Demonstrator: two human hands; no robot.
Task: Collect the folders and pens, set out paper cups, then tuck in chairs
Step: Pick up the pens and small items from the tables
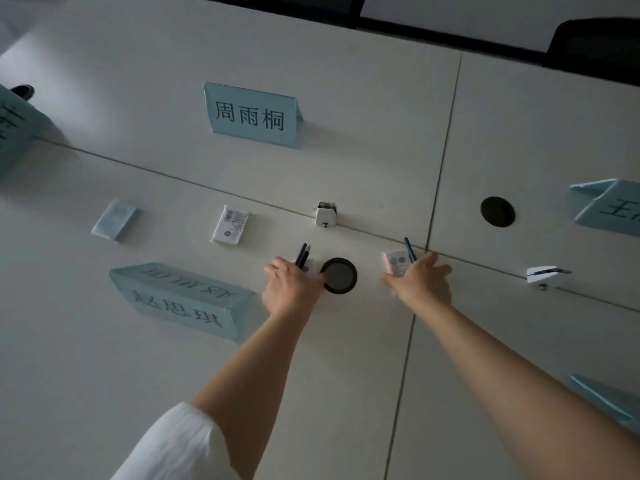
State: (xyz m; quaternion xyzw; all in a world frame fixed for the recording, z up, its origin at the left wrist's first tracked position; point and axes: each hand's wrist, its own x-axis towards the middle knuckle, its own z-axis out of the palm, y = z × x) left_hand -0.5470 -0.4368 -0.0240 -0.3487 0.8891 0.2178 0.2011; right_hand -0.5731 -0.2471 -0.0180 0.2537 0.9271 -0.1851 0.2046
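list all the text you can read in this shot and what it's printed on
"周雨桐": far name card, facing the camera.
"王": right name card, the rest cut off by the frame edge.
Near name card: upside down, too blurred to read.
Left name card: cut off, unreadable.
Small white packet and packet by the right hand: print too small.

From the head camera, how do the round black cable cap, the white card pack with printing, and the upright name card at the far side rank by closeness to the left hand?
1. Round black cable cap: just right of the left hand, at its fingertips.
2. White printed card pack: farther out, to the hand's left.
3. Upright name card: farthest, across the table.
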